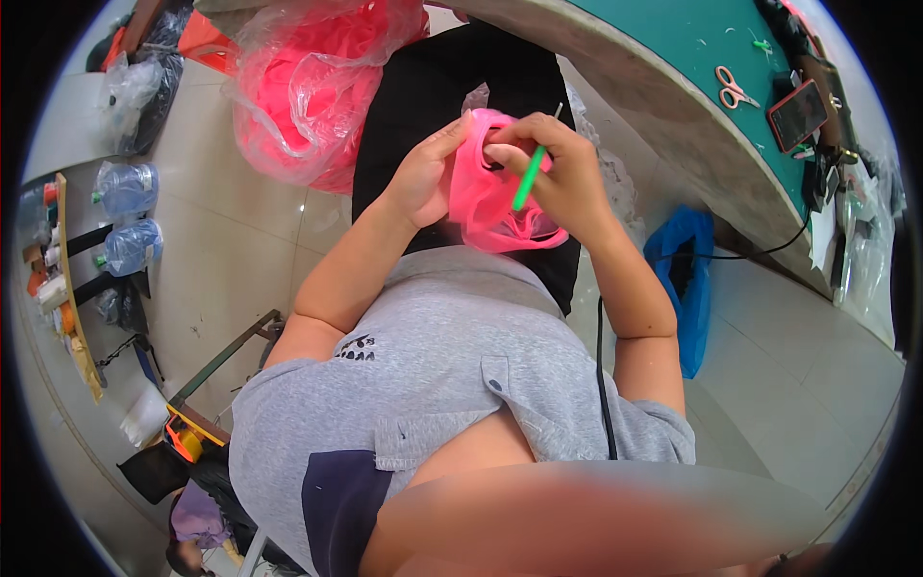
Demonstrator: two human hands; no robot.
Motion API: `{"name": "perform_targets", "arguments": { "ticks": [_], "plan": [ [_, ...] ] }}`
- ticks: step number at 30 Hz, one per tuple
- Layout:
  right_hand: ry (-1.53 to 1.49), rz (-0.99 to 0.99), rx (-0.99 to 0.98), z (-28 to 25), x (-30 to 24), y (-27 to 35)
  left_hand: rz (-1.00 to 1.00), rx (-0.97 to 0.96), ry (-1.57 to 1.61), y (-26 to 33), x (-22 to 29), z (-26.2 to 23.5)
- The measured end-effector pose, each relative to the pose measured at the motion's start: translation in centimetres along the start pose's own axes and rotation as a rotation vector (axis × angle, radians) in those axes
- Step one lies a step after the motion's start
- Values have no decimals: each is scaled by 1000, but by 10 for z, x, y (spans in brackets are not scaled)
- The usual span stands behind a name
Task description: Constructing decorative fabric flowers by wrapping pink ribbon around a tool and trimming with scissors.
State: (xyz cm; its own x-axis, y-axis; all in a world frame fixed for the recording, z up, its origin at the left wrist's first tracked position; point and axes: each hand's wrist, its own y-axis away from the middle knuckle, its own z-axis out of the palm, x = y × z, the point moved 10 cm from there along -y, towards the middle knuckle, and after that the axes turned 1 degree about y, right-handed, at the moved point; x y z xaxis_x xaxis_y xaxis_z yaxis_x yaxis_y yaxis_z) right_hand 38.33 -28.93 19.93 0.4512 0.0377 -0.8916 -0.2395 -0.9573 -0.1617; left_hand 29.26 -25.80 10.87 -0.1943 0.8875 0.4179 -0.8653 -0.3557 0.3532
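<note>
Over the black cloth [413, 101] on my lap, both hands work at a bright pink fabric piece [478, 197] with a looped, stretchy-looking edge. My left hand [425, 173] is closed on its left side, thumb along the upper rim. A slim tool with a green handle [528, 181] and a thin metal shaft sits among the fingers of my right hand [565, 168]. The tool's exact kind I cannot make out. The right thumb and forefinger reach into the opening of the fabric, where their tips are partly hidden. Lower folds hang loose towards my belly.
A clear plastic bag of pink pieces [308, 106] stands at the far left. On the green-topped table [663, 48] lie pink-handled scissors [734, 88] and a phone [797, 115]. A blue bag [694, 298], a black cable [603, 375] and large water bottles [130, 188] are around me.
</note>
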Motion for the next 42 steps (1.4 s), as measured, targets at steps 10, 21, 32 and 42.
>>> {"name": "perform_targets", "arguments": {
  "ticks": [10,21,32,42],
  "plan": [
    [-234,174,210,-32,32,-2,67,-96,137,0,12,7],
    [-395,85,848,-162,105,34,245,-125,407,6,49,-13],
    [-113,205,281,-87,98,6,275,-152,340,18,52,6],
    [-106,71,-199,16,9,16,261,-32,416,11,49,-15]
  ]
}}
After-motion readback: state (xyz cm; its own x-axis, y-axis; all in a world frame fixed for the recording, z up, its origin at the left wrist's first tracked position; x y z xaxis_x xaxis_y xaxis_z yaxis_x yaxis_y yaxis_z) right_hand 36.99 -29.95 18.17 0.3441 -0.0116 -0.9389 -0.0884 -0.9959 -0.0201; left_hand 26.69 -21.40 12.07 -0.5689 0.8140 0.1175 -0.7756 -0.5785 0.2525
